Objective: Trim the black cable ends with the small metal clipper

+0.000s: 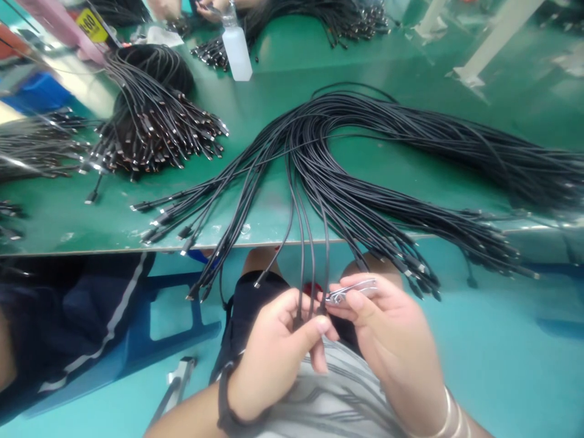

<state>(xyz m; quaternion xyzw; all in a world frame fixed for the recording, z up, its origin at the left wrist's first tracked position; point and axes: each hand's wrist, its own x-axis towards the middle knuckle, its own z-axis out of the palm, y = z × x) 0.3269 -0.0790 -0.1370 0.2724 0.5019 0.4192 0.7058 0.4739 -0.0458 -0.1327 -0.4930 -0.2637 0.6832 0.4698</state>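
Note:
A big bundle of black cables (347, 158) lies across the green table (274, 67), and its plug ends hang over the front edge toward my lap. My left hand (274, 347) pinches the ends of a few hanging cables (306, 267) between thumb and fingers. My right hand (387, 328) is closed on a small silver metal clipper-like tool (353, 291), whose tip sits right at those cable ends. Both hands are below the table edge, over my knees.
A second heap of cables with metal plugs (155, 128) lies at the left, more cables (36, 146) at the far left. A white squeeze bottle (237, 48) stands at the back. Another person's hands (210, 9) work at the far edge. A person in dark clothes (68, 322) sits at my left.

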